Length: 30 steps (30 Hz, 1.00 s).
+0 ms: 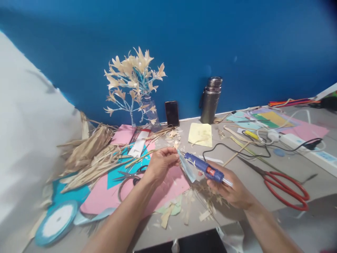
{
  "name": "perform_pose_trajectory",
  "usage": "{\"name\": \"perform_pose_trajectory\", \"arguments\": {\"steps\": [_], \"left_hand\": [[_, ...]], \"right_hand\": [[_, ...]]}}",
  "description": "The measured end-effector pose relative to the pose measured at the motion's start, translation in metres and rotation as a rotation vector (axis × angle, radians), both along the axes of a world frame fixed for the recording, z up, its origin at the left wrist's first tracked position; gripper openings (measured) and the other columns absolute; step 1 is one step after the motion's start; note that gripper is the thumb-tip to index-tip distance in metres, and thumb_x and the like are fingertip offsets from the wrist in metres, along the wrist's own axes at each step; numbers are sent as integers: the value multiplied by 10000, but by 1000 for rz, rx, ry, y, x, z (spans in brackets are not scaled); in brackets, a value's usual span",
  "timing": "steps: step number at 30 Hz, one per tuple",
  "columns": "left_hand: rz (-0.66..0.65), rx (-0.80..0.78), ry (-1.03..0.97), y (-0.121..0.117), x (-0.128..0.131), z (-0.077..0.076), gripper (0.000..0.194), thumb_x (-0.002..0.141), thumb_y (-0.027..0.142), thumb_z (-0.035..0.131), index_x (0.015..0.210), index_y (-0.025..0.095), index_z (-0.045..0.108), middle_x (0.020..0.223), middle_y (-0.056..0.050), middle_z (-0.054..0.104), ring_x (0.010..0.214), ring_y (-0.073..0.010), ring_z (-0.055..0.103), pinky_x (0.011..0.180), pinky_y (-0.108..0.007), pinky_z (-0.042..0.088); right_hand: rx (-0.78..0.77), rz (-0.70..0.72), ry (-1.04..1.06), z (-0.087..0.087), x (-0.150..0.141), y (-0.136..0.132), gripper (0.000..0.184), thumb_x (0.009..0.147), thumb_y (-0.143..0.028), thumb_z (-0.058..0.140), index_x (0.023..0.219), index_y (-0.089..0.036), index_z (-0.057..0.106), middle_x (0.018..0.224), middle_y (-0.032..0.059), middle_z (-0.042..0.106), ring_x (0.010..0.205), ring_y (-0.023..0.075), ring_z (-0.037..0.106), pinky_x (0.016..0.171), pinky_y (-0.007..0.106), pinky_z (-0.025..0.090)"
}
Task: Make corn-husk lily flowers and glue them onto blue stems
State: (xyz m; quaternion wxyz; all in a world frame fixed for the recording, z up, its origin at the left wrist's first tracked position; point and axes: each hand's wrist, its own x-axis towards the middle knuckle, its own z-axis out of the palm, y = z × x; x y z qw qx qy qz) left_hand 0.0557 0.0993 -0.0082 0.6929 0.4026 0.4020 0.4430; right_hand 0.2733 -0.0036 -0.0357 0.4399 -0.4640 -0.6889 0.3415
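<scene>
Both hands occupied: glue gun nozzle held close to a ribbon end

Left hand (pixel 160 164): thumb and forefinger brought together in a narrow pinch at the upper end of a light blue ribbon (pixel 188 169), whose free length hangs down to the right of those fingertips. A small pale petal piece (pixel 176 144) sits just above the pinch; whether the fingers grip it too cannot be told.

Right hand (pixel 228 188): fingers wrapped around a blue glue gun (pixel 204 166), nozzle toward the left fingertips. Contact between nozzle and ribbon cannot be confirmed. The fine pinch presumably steadies the ribbon end; the gun's angle appears chosen to keep its tip near that point.

Surface: the table (pixel 259 189) is littered with scraps. Pink paper (pixel 171 184) lies beneath the left fingers, with black-handled scissors (pixel 123 176) and dry husks (pixel 88 151) to their left. Red-handled scissors (pixel 285 188) lie right of the right fingers, probably parked within reach. A yellow sheet (pixel 200 134) lies beyond the gun.

Room: beyond the left fingers, a flower arrangement (pixel 134 72) and a phone (pixel 172 113) stand against a blue wall (pixel 179 38); a metal flask (pixel 212 100) stands beyond the right fingers.
</scene>
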Motion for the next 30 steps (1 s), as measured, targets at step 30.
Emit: {"name": "perform_pose_trajectory", "arguments": {"steps": [30], "left_hand": [[20,50,14,3,-5,-6,329,507,217,933,724,117,706,598,-7,684,522,-107,634,585,-241,553]], "right_hand": [[-38,-17,-54,0,-1,3,356,992,-490,544,1095,-175,672,948,95,697,856,223,671,754,296,555]]}}
